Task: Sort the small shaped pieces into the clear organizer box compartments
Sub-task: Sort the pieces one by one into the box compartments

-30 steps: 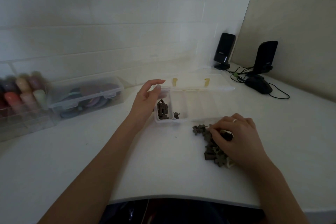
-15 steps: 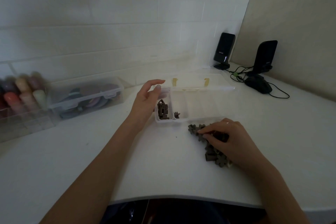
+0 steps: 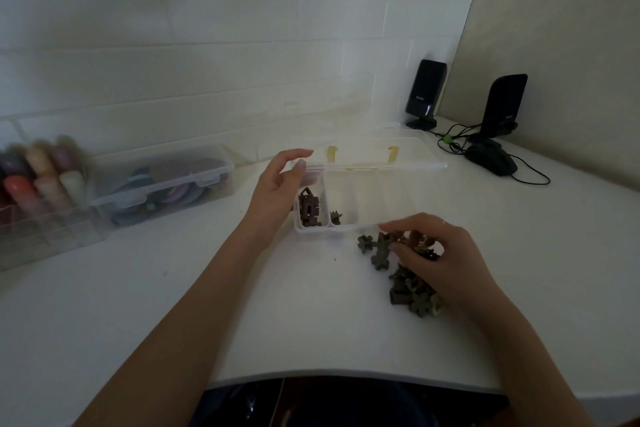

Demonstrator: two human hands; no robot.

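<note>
A clear organizer box (image 3: 374, 229) lies open on the white table, lid folded back. Its leftmost compartment holds several dark brown pieces (image 3: 308, 208); the second holds one small piece (image 3: 335, 217). My left hand (image 3: 277, 191) rests against the box's left end, fingers curved and apart, holding nothing. A pile of dark shaped pieces (image 3: 401, 274) lies just in front of the box. My right hand (image 3: 440, 256) sits on top of the pile, thumb and fingers pinching at a piece (image 3: 384, 241) near its far left edge; part of the pile is hidden under it.
A closed clear case (image 3: 162, 180) with coloured items and a rack of coloured bottles (image 3: 38, 177) stand at the left. Two black speakers (image 3: 424, 94) and a mouse (image 3: 491, 159) with cables sit at the back right. The table's front edge (image 3: 346, 374) curves close to my body.
My right hand has slid forward and left over the pile toward the box, its fingers closing on a piece at the pile's far edge. My left hand has stayed put.
</note>
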